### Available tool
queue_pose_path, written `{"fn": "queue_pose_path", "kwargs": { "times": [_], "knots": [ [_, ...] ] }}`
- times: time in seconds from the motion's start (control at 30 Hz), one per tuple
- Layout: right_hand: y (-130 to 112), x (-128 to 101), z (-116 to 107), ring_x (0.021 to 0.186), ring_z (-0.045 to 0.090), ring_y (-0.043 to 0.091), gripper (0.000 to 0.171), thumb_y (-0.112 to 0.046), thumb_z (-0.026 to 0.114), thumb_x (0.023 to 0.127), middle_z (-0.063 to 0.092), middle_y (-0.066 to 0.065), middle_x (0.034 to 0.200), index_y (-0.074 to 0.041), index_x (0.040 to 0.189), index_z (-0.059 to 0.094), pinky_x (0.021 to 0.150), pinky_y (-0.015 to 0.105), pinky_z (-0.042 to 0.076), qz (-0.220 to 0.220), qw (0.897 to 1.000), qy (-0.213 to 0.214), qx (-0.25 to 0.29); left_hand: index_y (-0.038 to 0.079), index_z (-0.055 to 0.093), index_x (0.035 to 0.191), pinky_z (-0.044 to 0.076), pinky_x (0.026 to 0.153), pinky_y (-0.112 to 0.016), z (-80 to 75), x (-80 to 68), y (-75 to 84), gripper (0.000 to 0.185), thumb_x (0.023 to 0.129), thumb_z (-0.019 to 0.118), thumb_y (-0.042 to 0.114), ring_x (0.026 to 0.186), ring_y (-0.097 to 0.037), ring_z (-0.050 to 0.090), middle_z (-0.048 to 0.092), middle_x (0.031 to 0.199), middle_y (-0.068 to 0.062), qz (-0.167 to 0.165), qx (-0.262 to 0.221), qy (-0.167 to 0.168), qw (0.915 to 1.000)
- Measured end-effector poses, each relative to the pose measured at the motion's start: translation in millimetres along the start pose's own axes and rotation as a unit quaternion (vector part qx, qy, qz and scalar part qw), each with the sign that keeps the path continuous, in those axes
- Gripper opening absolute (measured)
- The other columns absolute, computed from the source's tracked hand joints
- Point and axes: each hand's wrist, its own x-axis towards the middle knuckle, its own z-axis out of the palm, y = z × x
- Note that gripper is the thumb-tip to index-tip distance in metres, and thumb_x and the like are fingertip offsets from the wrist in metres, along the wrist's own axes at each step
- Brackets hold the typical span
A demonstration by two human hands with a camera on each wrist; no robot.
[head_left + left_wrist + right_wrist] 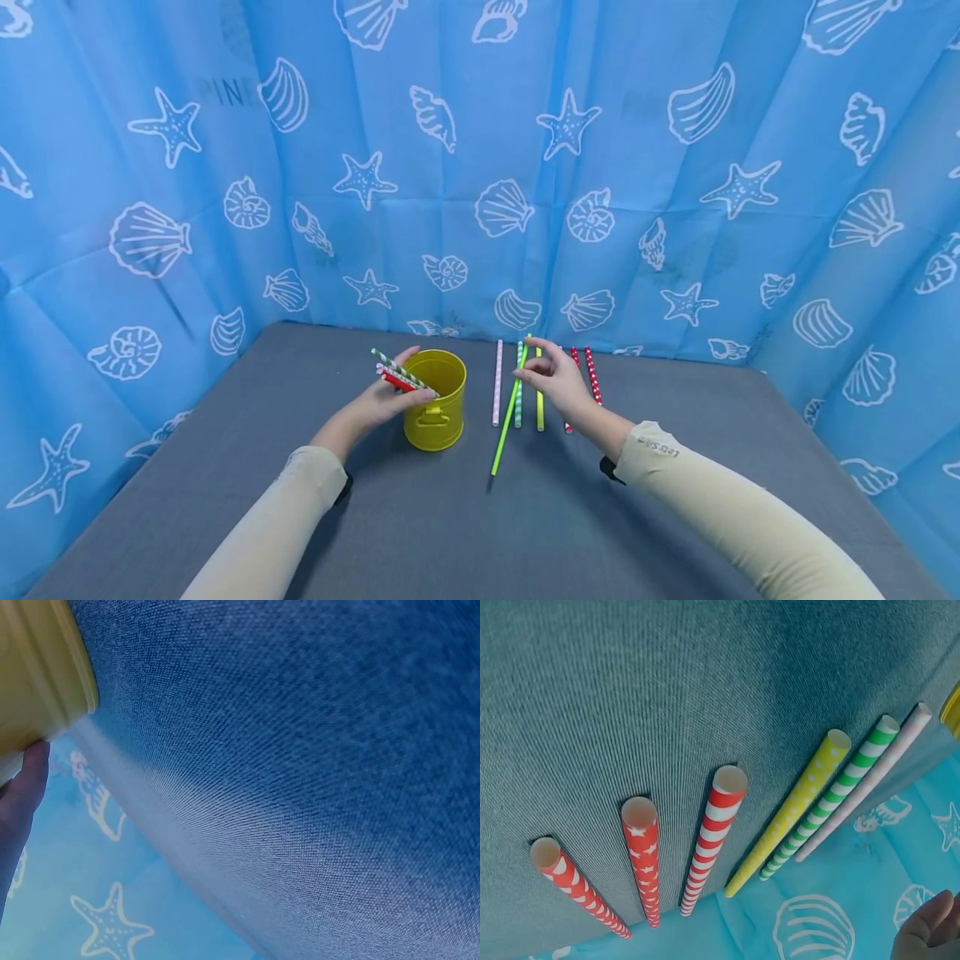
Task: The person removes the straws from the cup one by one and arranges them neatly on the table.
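The left hand (382,404) grips a bundle of about four straws (401,375) over the one yellow bucket (437,400) near the counter's (450,533) back edge. The right hand's (558,379) fingers pinch one bright green straw (508,417). Six more straws (720,825) lie in a row on the grey counter; blue seashell curtains (600,167) surround it.

Both arms wear long, close-fitting cream sleeves (720,500) reaching the wrists. The right sleeve bears small grey lettering near its cuff. A dark strap edge shows beneath each cuff. Hands are bare.
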Motion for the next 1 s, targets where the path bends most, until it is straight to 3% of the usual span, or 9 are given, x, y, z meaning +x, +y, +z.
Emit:
{"fn": "queue_pose_path", "kwargs": {
  "times": [0.13, 0.3, 0.53, 0.8, 1.0],
  "knots": [
    [4, -2, 1, 0.086, 0.059, 0.013, 0.058, -0.006, 0.068, 0.09, 0.068, 0.011, 0.094, -0.001, 0.142, 0.043, 0.077, 0.026, 0.049, 0.0, 1.0, -0.003, -0.003, 0.016, 0.007, 0.156, 0.017, 0.111, -0.062, 0.4, -1.4, 4.3, 0.087, 0.092, 0.066, 0.022, 0.138, -0.041, 0.025, 0.021, 0.154, -0.021, -0.001, -0.008, -0.005, 1.0],
    [11, -4, 5, 0.083, 0.06, 0.012, 0.057, -0.005, 0.069, 0.089, 0.069, 0.009, 0.092, -0.001, 0.141, 0.044, 0.075, 0.023, 0.049, 0.011, 1.0, -0.01, -0.001, 0.01, 0.009, 0.155, 0.017, 0.111, -0.062, 1.7, -13.5, 23.5, 0.086, 0.091, 0.066, 0.017, 0.137, -0.043, 0.024, 0.021, 0.153, -0.025, -0.008, -0.013, -0.013, 0.9998],
    [20, -8, 9, 0.078, 0.06, 0.011, 0.055, -0.003, 0.068, 0.089, 0.07, 0.01, 0.09, 0.002, 0.139, 0.045, 0.071, 0.031, 0.05, 0.013, 1.0, -0.022, 0.008, 0.019, 0.008, 0.156, 0.017, 0.111, -0.062, 0.2, -1.7, 2.5, 0.086, 0.092, 0.066, 0.023, 0.139, -0.039, 0.024, 0.023, 0.154, -0.019, 0.004, -0.004, -0.001, 1.0],
    [23, -11, 13, 0.082, 0.066, 0.016, 0.055, -0.004, 0.068, 0.09, 0.07, 0.01, 0.091, -0.001, 0.14, 0.045, 0.086, 0.048, 0.052, 0.034, 0.999, -0.027, 0.007, 0.018, 0.007, 0.156, 0.017, 0.111, -0.063, 0.5, -0.8, 1.1, 0.086, 0.093, 0.065, 0.022, 0.138, -0.041, 0.024, 0.021, 0.154, -0.02, 0.004, -0.003, -0.003, 1.0],
    [28, -14, 17, 0.081, 0.065, 0.017, 0.054, -0.003, 0.068, 0.089, 0.068, 0.006, 0.086, -0.001, 0.138, 0.045, 0.086, 0.05, 0.051, 0.048, 0.998, -0.049, 0.013, 0.017, 0.006, 0.156, 0.017, 0.111, -0.063, 1.0, -0.6, 1.0, 0.087, 0.092, 0.065, 0.024, 0.139, -0.04, 0.024, 0.021, 0.155, -0.02, 0.002, -0.002, -0.004, 1.0]
  ]
}}
